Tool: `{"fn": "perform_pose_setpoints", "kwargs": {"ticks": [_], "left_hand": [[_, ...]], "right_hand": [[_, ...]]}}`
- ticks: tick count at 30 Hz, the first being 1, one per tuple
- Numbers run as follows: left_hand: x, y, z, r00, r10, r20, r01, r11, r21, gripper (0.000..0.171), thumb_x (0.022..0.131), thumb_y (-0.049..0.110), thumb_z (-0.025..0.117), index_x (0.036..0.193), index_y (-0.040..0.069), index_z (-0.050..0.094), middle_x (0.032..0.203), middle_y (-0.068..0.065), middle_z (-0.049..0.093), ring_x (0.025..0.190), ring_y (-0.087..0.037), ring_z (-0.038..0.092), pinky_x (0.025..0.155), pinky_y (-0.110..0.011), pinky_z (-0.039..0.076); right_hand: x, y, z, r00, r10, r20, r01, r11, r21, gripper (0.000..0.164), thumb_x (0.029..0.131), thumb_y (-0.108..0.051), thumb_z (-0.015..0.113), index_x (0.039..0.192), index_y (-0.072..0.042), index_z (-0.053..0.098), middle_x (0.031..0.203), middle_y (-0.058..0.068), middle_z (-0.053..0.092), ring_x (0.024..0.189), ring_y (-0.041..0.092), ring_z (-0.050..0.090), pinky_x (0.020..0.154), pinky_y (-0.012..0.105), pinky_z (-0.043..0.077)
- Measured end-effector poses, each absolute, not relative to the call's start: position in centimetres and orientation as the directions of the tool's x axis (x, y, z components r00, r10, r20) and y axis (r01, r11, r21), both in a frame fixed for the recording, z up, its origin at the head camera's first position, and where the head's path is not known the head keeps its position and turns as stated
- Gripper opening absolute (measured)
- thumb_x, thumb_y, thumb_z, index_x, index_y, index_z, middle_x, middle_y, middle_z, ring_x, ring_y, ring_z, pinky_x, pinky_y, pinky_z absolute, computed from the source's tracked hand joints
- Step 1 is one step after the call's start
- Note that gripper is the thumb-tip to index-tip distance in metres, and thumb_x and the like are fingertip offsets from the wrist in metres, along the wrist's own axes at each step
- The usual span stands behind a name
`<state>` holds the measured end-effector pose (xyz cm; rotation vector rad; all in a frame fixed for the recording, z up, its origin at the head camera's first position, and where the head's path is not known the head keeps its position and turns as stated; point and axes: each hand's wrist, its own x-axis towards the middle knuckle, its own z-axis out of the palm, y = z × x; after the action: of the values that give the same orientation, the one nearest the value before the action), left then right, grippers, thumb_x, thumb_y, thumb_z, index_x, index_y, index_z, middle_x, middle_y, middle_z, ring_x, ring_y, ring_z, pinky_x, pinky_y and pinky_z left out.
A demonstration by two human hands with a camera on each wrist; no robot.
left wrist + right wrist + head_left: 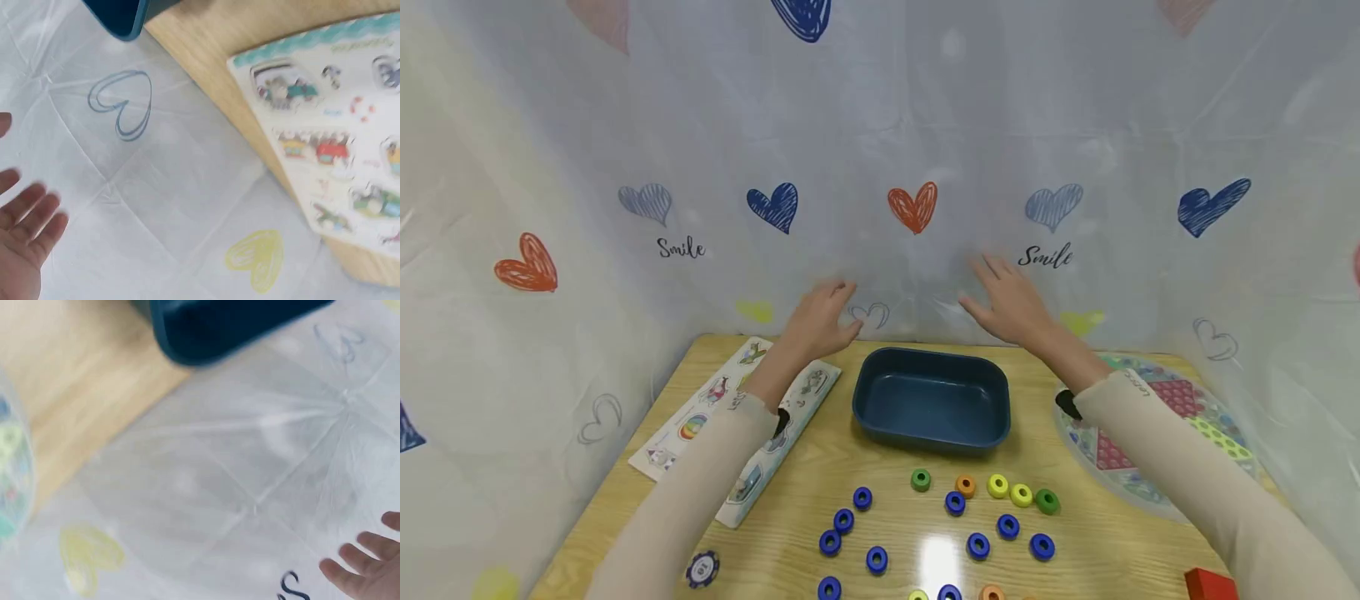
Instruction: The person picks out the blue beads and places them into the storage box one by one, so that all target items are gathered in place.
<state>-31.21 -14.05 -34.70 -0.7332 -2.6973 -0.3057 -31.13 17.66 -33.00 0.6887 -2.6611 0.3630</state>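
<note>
Both hands are raised over the far edge of the table, in front of the heart-printed sheet. My left hand [822, 323] is up and left of the dark blue tray [931, 442], its fingers loosely spread and holding nothing. In the left wrist view its fingers [28, 215] show apart from anything. To the tray's upper right, my right hand [1009, 305] is slightly blurred, with fingers stretched and nothing in it. The right wrist view shows those fingers [359, 559] extended against the sheet behind. The tray's inside is bare.
Several blue rings [877, 560] lie in front of the tray with green, yellow and orange rings [966, 486]. A picture puzzle board [700, 417] is at left, a poker chip [702, 569] nearer. On the right are a round patterned board [1138, 475] and a red block [1210, 585].
</note>
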Motion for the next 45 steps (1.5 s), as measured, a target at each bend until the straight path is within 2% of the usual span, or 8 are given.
{"fn": "perform_pose_setpoints", "kwargs": {"ticks": [3, 7, 13, 19, 23, 29, 37, 45], "left_hand": [[-28.8, -15.1, -35.8, -0.775, 0.482, 0.409, 0.598, 0.769, 0.228, 0.033, 0.084, 0.023, 0.067, 0.110, 0.003, 0.065, 0.103, -0.011, 0.061, 0.087, -0.025, 0.058, 0.071, -0.037, 0.050], [-25.0, -16.0, -37.4, -0.760, 0.527, 0.380, 0.649, 0.649, 0.397, 0.015, 0.081, 0.015, 0.071, 0.093, 0.007, 0.071, 0.082, -0.002, 0.063, 0.067, -0.015, 0.057, 0.056, -0.027, 0.048], [-19.6, -16.3, -42.0, -0.746, 0.639, 0.186, 0.608, 0.541, 0.582, 0.017, 0.079, 0.012, 0.073, 0.095, 0.008, 0.070, 0.085, 0.001, 0.062, 0.071, -0.015, 0.057, 0.058, -0.022, 0.048], [-16.9, -15.8, -45.7, -0.747, 0.661, 0.063, 0.574, 0.596, 0.561, 0.039, 0.076, 0.015, 0.076, 0.111, 0.004, 0.064, 0.099, -0.005, 0.056, 0.079, -0.017, 0.055, 0.061, -0.023, 0.046], [-16.5, -15.5, -46.7, -0.746, 0.661, 0.081, 0.591, 0.601, 0.539, 0.040, 0.073, 0.014, 0.079, 0.109, 0.004, 0.065, 0.095, -0.003, 0.055, 0.076, -0.015, 0.055, 0.063, -0.022, 0.046], [-16.1, -15.0, -47.6, -0.725, 0.685, 0.073, 0.578, 0.548, 0.605, 0.029, 0.075, 0.008, 0.077, 0.102, 0.004, 0.067, 0.088, -0.001, 0.056, 0.070, -0.013, 0.055, 0.059, -0.020, 0.046], [-16.0, -14.7, -48.1, -0.731, 0.682, 0.020, 0.524, 0.541, 0.658, 0.027, 0.074, 0.004, 0.076, 0.100, 0.007, 0.068, 0.084, 0.003, 0.054, 0.071, -0.012, 0.054, 0.060, -0.020, 0.047], [-19.8, -13.6, -43.6, -0.730, 0.676, 0.099, 0.494, 0.422, 0.760, 0.030, 0.073, 0.005, 0.078, 0.102, 0.005, 0.069, 0.088, 0.002, 0.060, 0.077, -0.018, 0.059, 0.065, -0.026, 0.052]], "right_hand": [[-29.5, 18.6, -34.6, -0.849, -0.374, 0.374, -0.500, 0.797, -0.339, 0.056, 0.095, -0.031, 0.052, 0.136, 0.005, 0.039, 0.138, 0.025, 0.037, 0.125, 0.042, 0.034, 0.101, 0.054, 0.029], [-27.5, 19.9, -37.4, -0.919, -0.311, 0.244, -0.395, 0.732, -0.555, 0.053, 0.097, -0.026, 0.049, 0.138, 0.005, 0.036, 0.138, 0.025, 0.037, 0.121, 0.042, 0.039, 0.095, 0.054, 0.035], [-24.7, 21.3, -41.8, -0.966, -0.259, -0.003, -0.173, 0.653, -0.737, 0.056, 0.099, -0.017, 0.046, 0.142, 0.008, 0.021, 0.141, 0.031, 0.028, 0.121, 0.047, 0.037, 0.089, 0.054, 0.042], [-23.8, 20.8, -44.8, -0.956, -0.256, -0.144, 0.028, 0.411, -0.911, 0.056, 0.101, -0.012, 0.039, 0.144, 0.008, 0.010, 0.139, 0.036, 0.023, 0.116, 0.046, 0.043, 0.083, 0.042, 0.050], [-23.5, 20.5, -45.6, -0.964, -0.216, -0.156, 0.084, 0.309, -0.947, 0.056, 0.101, -0.013, 0.037, 0.145, 0.006, 0.007, 0.139, 0.036, 0.023, 0.110, 0.045, 0.050, 0.081, 0.039, 0.051], [-22.9, 20.8, -46.2, -0.969, -0.147, -0.198, 0.153, 0.269, -0.951, 0.053, 0.101, -0.014, 0.039, 0.144, 0.005, 0.016, 0.139, 0.033, 0.028, 0.105, 0.040, 0.056, 0.080, 0.039, 0.051], [-22.9, 20.7, -46.5, -0.960, -0.162, -0.227, 0.182, 0.254, -0.950, 0.050, 0.100, -0.011, 0.038, 0.142, 0.008, 0.019, 0.138, 0.033, 0.029, 0.109, 0.042, 0.052, 0.082, 0.040, 0.051], [-23.1, 20.9, -46.2, -0.957, -0.196, -0.212, 0.157, 0.263, -0.952, 0.052, 0.101, -0.013, 0.037, 0.143, 0.008, 0.016, 0.140, 0.034, 0.027, 0.110, 0.043, 0.051, 0.084, 0.043, 0.049]]}}
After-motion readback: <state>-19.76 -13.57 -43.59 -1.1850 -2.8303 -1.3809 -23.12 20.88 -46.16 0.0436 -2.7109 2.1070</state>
